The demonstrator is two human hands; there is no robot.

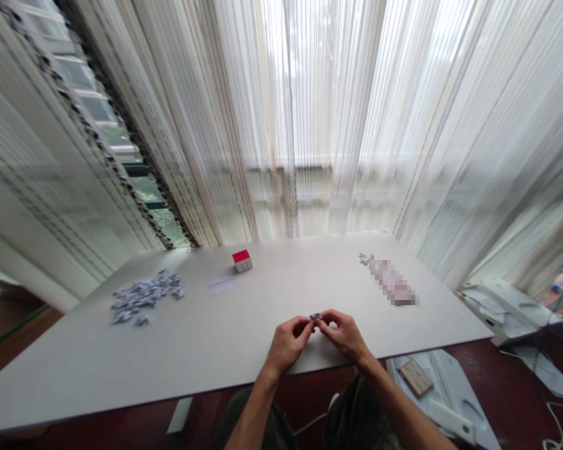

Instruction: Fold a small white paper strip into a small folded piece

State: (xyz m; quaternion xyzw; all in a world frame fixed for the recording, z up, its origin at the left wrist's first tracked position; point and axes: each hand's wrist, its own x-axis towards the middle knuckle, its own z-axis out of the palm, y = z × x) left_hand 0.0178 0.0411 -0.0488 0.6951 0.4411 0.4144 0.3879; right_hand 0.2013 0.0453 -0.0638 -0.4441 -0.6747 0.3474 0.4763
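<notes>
My left hand (289, 342) and my right hand (341, 335) meet near the front edge of the white table (206, 350). Between their fingertips is a small grey-and-white piece of paper (314, 317), pinched from both sides just above the tabletop. Its print or folds are too small to make out. On the left side of the table lies a loose pile of small white-and-grey paper pieces (145, 297). A smaller cluster of similar pieces (366, 259) rests at the back right.
A red-and-white cube (242, 261) stands toward the back, beside a flat pale sheet (221, 285). At the right lies a blurred pinkish object (393, 282). Sheer curtains (309, 125) hang behind the table. Below its front edge, a small box (415, 377) sits on a white surface.
</notes>
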